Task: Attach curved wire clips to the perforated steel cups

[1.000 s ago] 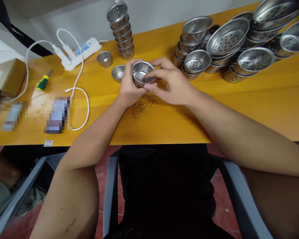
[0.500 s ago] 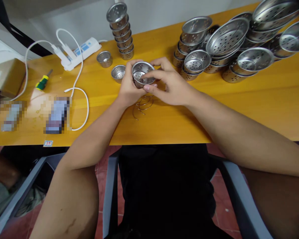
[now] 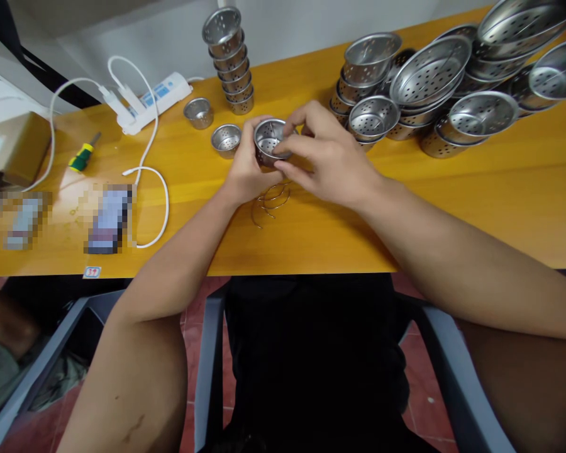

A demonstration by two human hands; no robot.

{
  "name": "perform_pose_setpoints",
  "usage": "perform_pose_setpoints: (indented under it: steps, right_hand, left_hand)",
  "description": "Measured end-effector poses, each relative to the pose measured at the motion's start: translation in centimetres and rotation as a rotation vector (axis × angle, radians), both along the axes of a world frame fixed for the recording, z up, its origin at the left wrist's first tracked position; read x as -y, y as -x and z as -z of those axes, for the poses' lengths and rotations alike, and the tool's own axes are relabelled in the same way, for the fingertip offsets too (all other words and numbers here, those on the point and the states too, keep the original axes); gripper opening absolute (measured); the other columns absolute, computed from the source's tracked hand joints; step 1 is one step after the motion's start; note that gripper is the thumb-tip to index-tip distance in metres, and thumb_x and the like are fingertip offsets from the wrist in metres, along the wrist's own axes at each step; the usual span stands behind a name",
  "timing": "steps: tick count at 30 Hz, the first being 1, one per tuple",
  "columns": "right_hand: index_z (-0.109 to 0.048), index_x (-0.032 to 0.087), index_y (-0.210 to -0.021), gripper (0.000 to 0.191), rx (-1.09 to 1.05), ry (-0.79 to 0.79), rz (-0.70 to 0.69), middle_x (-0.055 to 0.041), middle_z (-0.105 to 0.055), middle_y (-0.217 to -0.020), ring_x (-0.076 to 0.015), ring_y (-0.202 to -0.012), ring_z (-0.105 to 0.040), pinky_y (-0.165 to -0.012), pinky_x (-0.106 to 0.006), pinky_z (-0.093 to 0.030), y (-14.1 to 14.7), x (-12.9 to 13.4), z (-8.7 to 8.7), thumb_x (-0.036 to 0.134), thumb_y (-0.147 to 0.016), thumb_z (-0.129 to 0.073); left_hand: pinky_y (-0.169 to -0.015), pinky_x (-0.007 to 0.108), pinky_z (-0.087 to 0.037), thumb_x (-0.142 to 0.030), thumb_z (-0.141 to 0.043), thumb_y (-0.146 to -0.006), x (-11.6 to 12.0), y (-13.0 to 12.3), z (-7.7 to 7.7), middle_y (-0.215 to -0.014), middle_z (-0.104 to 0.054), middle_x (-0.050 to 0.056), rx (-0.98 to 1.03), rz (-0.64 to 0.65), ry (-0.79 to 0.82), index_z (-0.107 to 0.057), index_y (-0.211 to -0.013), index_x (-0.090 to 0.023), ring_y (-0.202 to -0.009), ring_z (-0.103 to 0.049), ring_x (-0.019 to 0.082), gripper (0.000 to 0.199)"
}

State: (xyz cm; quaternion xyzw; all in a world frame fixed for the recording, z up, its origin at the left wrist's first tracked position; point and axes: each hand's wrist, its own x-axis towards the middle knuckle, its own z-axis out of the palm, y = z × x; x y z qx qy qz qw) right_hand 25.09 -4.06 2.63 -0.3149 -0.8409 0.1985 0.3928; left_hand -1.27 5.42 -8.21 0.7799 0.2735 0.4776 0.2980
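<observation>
My left hand point(image 3: 246, 165) is wrapped around a small perforated metal cup point(image 3: 266, 146) and holds it tilted above the table. My right hand point(image 3: 327, 154) is at the cup's right side, fingers bent over the rim and thumb low against the outside. A thin line like a wire shows inside the cup; whether my fingers hold it too is hidden. Just below the hands, several thin curved wires point(image 3: 274, 204) lie on the wood. To the left stand two more small cups, a nearer cup point(image 3: 226, 141) and a farther cup point(image 3: 199, 114).
A tall stack of cups point(image 3: 236, 63) stands by the wall. Larger perforated metal baskets point(image 3: 429, 75) crowd the right rear. On the left are a power strip point(image 3: 155, 104) with white cables, a screwdriver point(image 3: 82, 156), a phone point(image 3: 108, 220) and a cardboard box point(image 3: 23, 151).
The held cup has shifted slightly right. My right hand has lifted and turned, its fingers drawing back from inside the cup toward the right rim.
</observation>
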Motion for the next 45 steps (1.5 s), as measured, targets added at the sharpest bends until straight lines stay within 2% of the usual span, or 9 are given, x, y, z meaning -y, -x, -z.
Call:
perform_pose_setpoints:
  steps: [4, 9, 13, 17, 26, 29, 35, 41, 45]
  right_hand:
    - [-0.093, 0.043, -0.138, 0.031, 0.02, -0.036, 0.008, -0.0113, -0.086, -0.146, -0.0486, -0.143, -0.077, -0.133, -0.069, -0.067, -0.3, -0.5, 0.7, 0.069, -0.124, -0.084]
    - [-0.094, 0.033, -0.138, 0.015, 0.003, -0.306, 0.199, -0.0171, -0.086, -0.145, -0.04, -0.135, -0.081, -0.121, -0.055, -0.068, -3.6, -3.7, -0.8, 0.037, -0.126, -0.085]
    - [-0.097, 0.023, -0.135, 0.027, -0.085, -0.492, 0.464, -0.0195, -0.084, -0.137, -0.0358, -0.125, -0.083, -0.109, -0.049, -0.067, -8.3, -7.7, -1.2, 0.009, -0.116, -0.084]
    - [-0.093, 0.018, -0.139, 0.041, -0.025, -0.61, 0.532, -0.0193, -0.082, -0.138, -0.0388, -0.123, -0.083, -0.097, -0.051, -0.066, -11.9, -11.1, -0.2, 0.0, -0.104, -0.082]
    - [-0.09, 0.026, -0.143, 0.051, 0.05, -0.3, 0.665, -0.0176, -0.082, -0.154, -0.0437, -0.148, -0.075, -0.127, -0.062, -0.056, -10.6, -11.3, -0.1, -0.006, -0.105, -0.079]
    - [-0.092, 0.021, -0.144, 0.047, 0.1, -0.321, 0.674, -0.0191, -0.084, -0.155, -0.0446, -0.151, -0.075, -0.129, -0.064, -0.055, -10.2, -11.5, 0.3, -0.003, -0.104, -0.082]
    - [-0.09, 0.028, -0.146, 0.056, 0.112, -0.435, 0.68, -0.0171, -0.082, -0.153, -0.0455, -0.147, -0.072, -0.129, -0.067, -0.053, -10.9, -12.0, 1.3, -0.001, -0.099, -0.085]
    - [-0.086, 0.028, -0.149, 0.06, 0.122, -0.36, 0.678, -0.021, -0.074, -0.16, -0.0484, -0.157, -0.063, -0.142, -0.073, -0.039, -10.5, -11.7, 1.0, 0.004, -0.094, -0.087]
    - [-0.082, 0.035, -0.149, 0.06, 0.149, -0.324, 0.685, -0.019, -0.069, -0.163, -0.0497, -0.162, -0.057, -0.142, -0.074, -0.039, -10.4, -11.5, 0.8, 0.012, -0.094, -0.089]
  left_hand:
    - [-0.141, 0.062, -0.065, -0.099, -0.089, -0.1, 0.7, -0.3, 0.1, -0.182, -0.054, 0.016, -0.075, -0.021, 0.0, -0.027, -0.192, -0.04, -0.173, -0.067, 0.04, 0.125]
    - [-0.132, 0.063, -0.071, -0.087, -0.098, -0.098, 1.4, -0.1, -0.9, -0.201, -0.045, 0.016, -0.036, -0.047, 0.073, -0.034, -0.189, -0.048, -0.175, -0.065, 0.043, 0.118]
    - [-0.135, 0.064, -0.068, -0.074, -0.091, -0.111, 1.4, 0.2, -1.3, -0.203, -0.047, 0.016, -0.078, -0.107, 0.112, -0.033, -0.195, -0.049, -0.177, -0.064, 0.044, 0.105]
    - [-0.137, 0.062, -0.068, -0.077, -0.078, -0.12, 1.6, 0.6, -1.4, -0.209, -0.042, 0.011, -0.166, -0.095, 0.065, -0.025, -0.198, -0.055, -0.184, -0.059, 0.043, 0.097]
    - [-0.136, 0.059, -0.07, -0.068, -0.073, -0.125, 3.0, 0.4, -2.9, -0.208, -0.044, 0.011, -0.229, -0.164, 0.081, -0.024, -0.199, -0.053, -0.186, -0.059, 0.042, 0.09]
    - [-0.136, 0.059, -0.07, -0.066, -0.075, -0.123, 3.7, 0.1, -3.7, -0.207, -0.046, 0.012, -0.237, -0.194, 0.102, -0.028, -0.197, -0.052, -0.184, -0.061, 0.041, 0.089]
    - [-0.141, 0.059, -0.068, -0.071, -0.072, -0.124, 4.4, 0.0, -4.7, -0.209, -0.045, 0.01, -0.297, -0.238, 0.066, -0.028, -0.197, -0.051, -0.185, -0.061, 0.041, 0.088]
    - [-0.155, 0.064, -0.054, -0.076, -0.071, -0.125, 4.2, 1.4, -6.4, -0.207, -0.048, 0.009, -0.287, -0.416, 0.025, -0.036, -0.191, -0.045, -0.191, -0.051, 0.039, 0.08]
    - [-0.162, 0.068, -0.042, -0.075, -0.075, -0.123, 3.2, 2.6, -7.2, -0.202, -0.053, 0.008, -0.288, -0.542, 0.016, -0.047, -0.183, -0.042, -0.197, -0.038, 0.035, 0.074]
